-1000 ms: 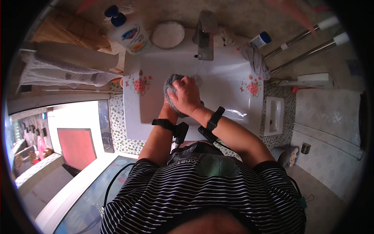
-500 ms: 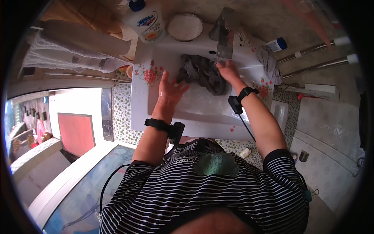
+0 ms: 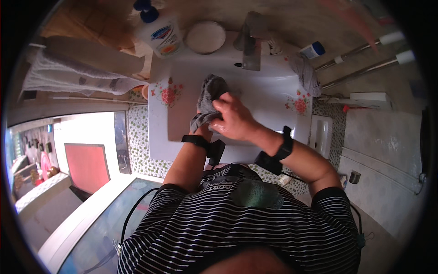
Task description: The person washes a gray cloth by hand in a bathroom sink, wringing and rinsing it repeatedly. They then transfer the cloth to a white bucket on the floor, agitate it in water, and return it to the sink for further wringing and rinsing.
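A wet-looking grey cloth point(image 3: 211, 90) is bunched above the left half of the white washbasin point(image 3: 158, 130). My right hand point(image 3: 236, 119) reaches across to the left with its thumb and fingers closed on the cloth's near part. Beneath the cloth is my left hand point(image 3: 205, 131); only a little near the wrist shows, and its fingers are hidden. The far end of the cloth hangs clear of my right hand. Behind the hands, at the basin's back, stands a metal faucet point(image 3: 252, 52).
On the back ledge stand a white pump bottle point(image 3: 165, 41) with a blue top and a round dish point(image 3: 206, 37). Another grey cloth point(image 3: 306, 75) drapes over the basin's right corner, near a small blue-capped bottle point(image 3: 313, 50). Metal rails point(image 3: 353, 73) run along the right. Towels point(image 3: 68, 73) hang at left.
The cloth has left the basin's floor below the faucet and come left and nearer me. My right hand has moved left onto it; my left hand, spread before, is now mostly covered.
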Action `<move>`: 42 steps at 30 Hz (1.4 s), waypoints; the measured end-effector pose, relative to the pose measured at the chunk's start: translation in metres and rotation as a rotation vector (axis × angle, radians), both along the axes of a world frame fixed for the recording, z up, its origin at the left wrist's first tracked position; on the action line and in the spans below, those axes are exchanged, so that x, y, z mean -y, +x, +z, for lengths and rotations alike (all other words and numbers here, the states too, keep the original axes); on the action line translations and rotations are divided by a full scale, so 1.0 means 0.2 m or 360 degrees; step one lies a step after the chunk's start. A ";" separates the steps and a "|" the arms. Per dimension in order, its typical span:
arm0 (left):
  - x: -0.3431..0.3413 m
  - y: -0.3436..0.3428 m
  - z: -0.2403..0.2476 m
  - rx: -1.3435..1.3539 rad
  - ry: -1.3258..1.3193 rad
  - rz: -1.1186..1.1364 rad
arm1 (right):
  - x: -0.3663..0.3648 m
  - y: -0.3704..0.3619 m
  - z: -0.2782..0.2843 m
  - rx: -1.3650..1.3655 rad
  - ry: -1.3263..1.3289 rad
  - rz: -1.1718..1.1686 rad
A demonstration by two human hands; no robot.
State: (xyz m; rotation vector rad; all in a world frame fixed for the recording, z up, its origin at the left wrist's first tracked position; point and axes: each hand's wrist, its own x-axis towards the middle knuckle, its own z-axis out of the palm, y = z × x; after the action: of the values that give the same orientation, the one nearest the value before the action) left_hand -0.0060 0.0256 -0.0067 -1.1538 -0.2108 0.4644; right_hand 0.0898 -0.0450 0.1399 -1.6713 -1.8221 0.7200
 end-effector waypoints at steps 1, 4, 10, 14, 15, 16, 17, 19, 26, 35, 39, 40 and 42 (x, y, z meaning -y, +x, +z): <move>0.01 0.01 -0.04 0.0295 -0.0257 0.0034 | 0.00 -0.04 -0.03 0.0143 -0.0026 -0.0064; 0.07 0.10 -0.05 -0.1141 0.1837 0.0371 | -0.08 -0.08 -0.20 0.0133 0.0140 -0.0508; 0.10 0.06 0.12 -0.1522 0.1452 -0.0132 | -0.22 -0.01 -0.39 -0.0055 -0.0040 -0.0842; 0.09 -0.01 0.27 -0.2174 0.1384 -0.0610 | -0.28 0.31 -0.61 0.0041 -0.0367 -0.0775; 0.09 -0.03 0.27 -0.2184 0.1437 -0.0536 | -0.27 0.42 -0.69 0.0090 -0.0494 -0.0808; 0.09 -0.05 0.28 -0.2192 0.1486 -0.0461 | -0.25 0.54 -0.74 0.0141 -0.0620 -0.0839; 0.09 -0.08 0.28 -0.2207 0.1530 -0.0380 | -0.23 0.65 -0.74 0.0446 -0.0803 -0.0757; 0.06 -0.22 0.15 -0.2286 0.1309 -0.0501 | -0.23 0.65 -0.59 0.0915 -0.0974 -0.0658; 0.16 -0.19 0.22 -0.2502 0.1016 -0.1107 | -0.28 0.14 -0.58 0.1043 -0.0837 -0.0417; 0.17 -0.05 0.15 -0.1694 0.0838 -0.0667 | -0.13 -0.03 -0.25 -0.0331 -0.0491 -0.0117; 0.20 -0.04 0.04 -0.2080 0.1982 -0.0110 | 0.00 -0.11 0.08 -0.0321 -0.0232 -0.0054; 0.21 0.03 -0.01 -0.1682 0.1879 0.0427 | 0.00 -0.13 0.06 -0.0317 -0.0101 -0.0072; 0.20 0.16 -0.03 -0.0368 0.1580 0.1160 | -0.02 -0.17 0.01 -0.0194 -0.0146 -0.0269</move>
State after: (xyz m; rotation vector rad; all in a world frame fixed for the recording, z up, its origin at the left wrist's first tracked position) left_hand 0.0255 -0.0148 -0.0130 -0.0099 -0.5860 0.9804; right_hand 0.0552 -0.0408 0.1412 -1.7743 -1.5645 0.8234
